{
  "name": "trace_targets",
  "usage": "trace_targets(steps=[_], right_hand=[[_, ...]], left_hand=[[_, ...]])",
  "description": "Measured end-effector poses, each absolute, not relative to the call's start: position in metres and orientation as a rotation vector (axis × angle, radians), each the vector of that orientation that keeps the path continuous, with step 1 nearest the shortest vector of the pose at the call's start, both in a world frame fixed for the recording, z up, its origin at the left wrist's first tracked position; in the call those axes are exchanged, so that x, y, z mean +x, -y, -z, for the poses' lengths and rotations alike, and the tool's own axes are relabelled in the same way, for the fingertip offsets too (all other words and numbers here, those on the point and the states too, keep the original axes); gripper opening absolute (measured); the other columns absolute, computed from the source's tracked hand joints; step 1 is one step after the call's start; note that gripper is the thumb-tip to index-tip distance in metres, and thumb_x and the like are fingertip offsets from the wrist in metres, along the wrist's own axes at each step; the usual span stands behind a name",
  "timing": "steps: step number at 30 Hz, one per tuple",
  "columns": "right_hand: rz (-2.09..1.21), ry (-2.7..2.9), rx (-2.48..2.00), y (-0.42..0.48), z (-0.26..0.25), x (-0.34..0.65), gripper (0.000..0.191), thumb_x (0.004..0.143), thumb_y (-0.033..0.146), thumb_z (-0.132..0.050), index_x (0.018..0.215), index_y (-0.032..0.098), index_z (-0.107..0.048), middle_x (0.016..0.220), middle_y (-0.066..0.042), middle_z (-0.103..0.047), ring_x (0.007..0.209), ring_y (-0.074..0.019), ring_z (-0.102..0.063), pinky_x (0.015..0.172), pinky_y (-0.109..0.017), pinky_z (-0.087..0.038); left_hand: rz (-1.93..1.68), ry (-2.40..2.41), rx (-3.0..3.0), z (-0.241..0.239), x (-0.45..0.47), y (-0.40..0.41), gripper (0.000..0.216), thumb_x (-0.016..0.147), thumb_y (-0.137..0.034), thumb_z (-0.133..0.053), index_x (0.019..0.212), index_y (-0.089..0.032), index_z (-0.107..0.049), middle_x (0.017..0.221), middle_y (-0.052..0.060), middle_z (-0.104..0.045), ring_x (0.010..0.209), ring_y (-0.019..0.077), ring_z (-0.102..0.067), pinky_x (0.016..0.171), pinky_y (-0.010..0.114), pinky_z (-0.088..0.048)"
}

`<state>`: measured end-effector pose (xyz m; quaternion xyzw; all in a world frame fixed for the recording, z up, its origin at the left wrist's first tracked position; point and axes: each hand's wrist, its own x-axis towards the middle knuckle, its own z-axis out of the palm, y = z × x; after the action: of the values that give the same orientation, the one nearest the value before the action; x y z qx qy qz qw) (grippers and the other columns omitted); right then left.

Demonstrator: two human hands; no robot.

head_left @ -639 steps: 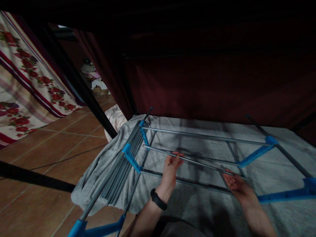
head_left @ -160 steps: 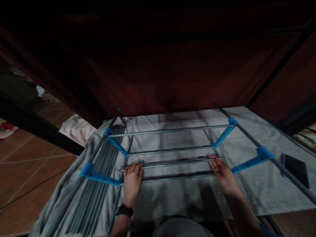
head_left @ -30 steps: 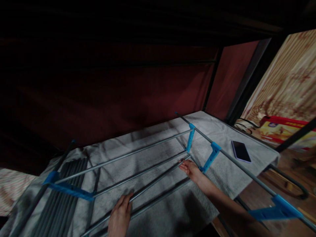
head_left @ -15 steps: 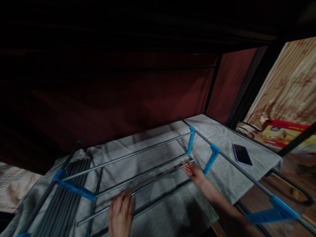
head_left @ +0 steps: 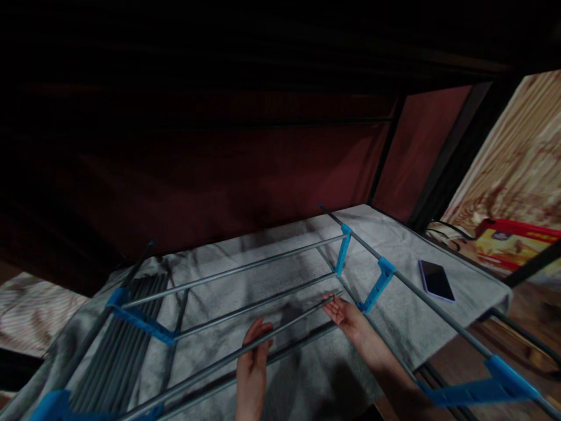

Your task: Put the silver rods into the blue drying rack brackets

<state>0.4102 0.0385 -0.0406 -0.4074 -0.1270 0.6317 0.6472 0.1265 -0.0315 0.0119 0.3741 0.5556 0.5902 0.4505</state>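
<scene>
A loose grey metal tube (head_left: 293,323) slants across the rack frame. My right hand (head_left: 344,316) pinches the tube near its far right end. Farther down its length, my left hand (head_left: 253,365) has its fingers loosely curled about the same tube. Around both hands stands a partly assembled rack of grey tubes with blue plastic brackets. One blue bracket (head_left: 142,321) is on the left side, and another bracket (head_left: 379,283) is right of my right hand. A fixed crossbar (head_left: 245,267) joins the two sides at the back.
Several spare tubes (head_left: 123,345) lie side by side at the left on the grey cloth (head_left: 407,327). A phone (head_left: 437,280) rests on the cloth at the right. Beyond the edge is a red and yellow package (head_left: 517,242). A dark red panel (head_left: 245,181) stands behind.
The loose tube's left end has come up and toward me. My left hand has moved right along it and turned from lying over it to curling round it. The view has shifted slightly.
</scene>
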Motion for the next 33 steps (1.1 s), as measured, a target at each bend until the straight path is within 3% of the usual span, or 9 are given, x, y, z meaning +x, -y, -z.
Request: trace_targets(steps=[3, 6, 10, 12, 14, 18, 24, 30, 33], right_hand=[[-1.475, 0.281, -0.916, -0.036, 0.04, 0.395, 0.026, 0.064, 0.022, -0.097, 0.079, 0.027, -0.076, 0.095, -0.009, -0.085, 0.092, -0.0269, -0.082, 0.095, -0.041, -0.07], [-1.557, 0.241, -0.889, -0.036, 0.035, 0.374, 0.026, 0.063, 0.015, -0.094, 0.076, 0.028, -0.075, 0.091, -0.006, -0.084, 0.088, -0.0244, -0.08, 0.091, -0.038, -0.07], [-1.749, 0.251, -0.863, -0.034, 0.024, 0.351, 0.015, 0.081, 0.014, -0.083, 0.079, 0.025, -0.073, 0.089, -0.003, -0.084, 0.089, -0.02, -0.08, 0.098, -0.036, -0.066], [-1.904, 0.294, -0.943, -0.033, 0.019, 0.347, 0.005, 0.089, 0.018, -0.077, 0.085, 0.02, -0.076, 0.089, -0.006, -0.084, 0.085, -0.0189, -0.079, 0.094, -0.036, -0.065], [-1.991, 0.365, -1.017, -0.031, 0.017, 0.349, 0.008, 0.093, 0.021, -0.074, 0.096, 0.016, -0.079, 0.094, -0.009, -0.084, 0.083, -0.019, -0.079, 0.091, -0.036, -0.064], [-1.866, 0.45, -1.058, -0.028, 0.015, 0.366, 0.023, 0.081, 0.026, -0.086, 0.101, 0.018, -0.079, 0.098, -0.009, -0.085, 0.086, -0.0213, -0.079, 0.093, -0.039, -0.062], [-1.655, 0.385, -1.093, -0.027, 0.009, 0.393, 0.03, 0.067, 0.022, -0.089, 0.095, 0.021, -0.079, 0.093, -0.007, -0.086, 0.088, -0.0223, -0.08, 0.097, -0.039, -0.063], [-1.527, 0.332, -1.126, -0.027, 0.011, 0.41, 0.027, 0.065, 0.023, -0.086, 0.091, 0.022, -0.079, 0.093, -0.007, -0.086, 0.091, -0.0244, -0.082, 0.103, -0.043, -0.063], [-1.511, 0.334, -1.127, -0.029, 0.014, 0.417, 0.032, 0.061, 0.024, -0.089, 0.091, 0.024, -0.078, 0.092, -0.006, -0.086, 0.09, -0.0248, -0.082, 0.105, -0.045, -0.063]], left_hand=[[-1.437, -1.29, 0.921, -0.022, 0.143, 0.034, 0.067, 0.085, -0.069, -0.087, 0.135, -0.026, -0.077, 0.133, 0.013, -0.083, 0.126, 0.0337, -0.078, 0.113, 0.05, -0.062], [-1.496, -1.263, 0.931, -0.022, 0.158, 0.031, 0.065, 0.093, -0.073, -0.078, 0.138, -0.026, -0.074, 0.135, 0.013, -0.082, 0.128, 0.0328, -0.077, 0.116, 0.052, -0.059], [-1.561, -1.301, 1.093, -0.029, 0.16, 0.018, 0.061, 0.098, -0.076, -0.07, 0.131, -0.025, -0.073, 0.126, 0.012, -0.083, 0.125, 0.0316, -0.077, 0.119, 0.053, -0.057], [-1.647, -1.344, 1.226, -0.043, 0.148, 0.01, 0.058, 0.102, -0.074, -0.067, 0.131, -0.025, -0.071, 0.115, 0.01, -0.083, 0.122, 0.0301, -0.077, 0.119, 0.051, -0.055], [-1.706, -1.362, 1.336, -0.063, 0.131, 0.003, 0.056, 0.105, -0.071, -0.065, 0.137, -0.024, -0.066, 0.107, 0.008, -0.082, 0.114, 0.0281, -0.078, 0.114, 0.049, -0.057], [-1.756, -1.401, 1.458, -0.101, 0.093, -0.004, 0.057, 0.108, -0.066, -0.062, 0.146, -0.023, -0.061, 0.095, 0.003, -0.076, 0.095, 0.0245, -0.077, 0.097, 0.041, -0.061], [-1.638, -1.621, 1.698, -0.106, 0.067, -0.004, 0.042, 0.109, -0.061, -0.055, 0.125, -0.024, -0.07, 0.107, 0.007, -0.079, 0.088, 0.0231, -0.076, 0.083, 0.037, -0.063], [-1.468, -1.599, 2.115, -0.069, 0.063, -0.012, 0.037, 0.112, -0.044, -0.05, 0.13, -0.024, -0.075, 0.116, 0.012, -0.084, 0.109, 0.0296, -0.081, 0.097, 0.045, -0.067], [-1.355, -1.631, 2.273, -0.049, 0.06, -0.014, 0.038, 0.113, -0.033, -0.046, 0.134, -0.025, -0.077, 0.111, 0.011, -0.085, 0.104, 0.0293, -0.082, 0.094, 0.045, -0.067]])
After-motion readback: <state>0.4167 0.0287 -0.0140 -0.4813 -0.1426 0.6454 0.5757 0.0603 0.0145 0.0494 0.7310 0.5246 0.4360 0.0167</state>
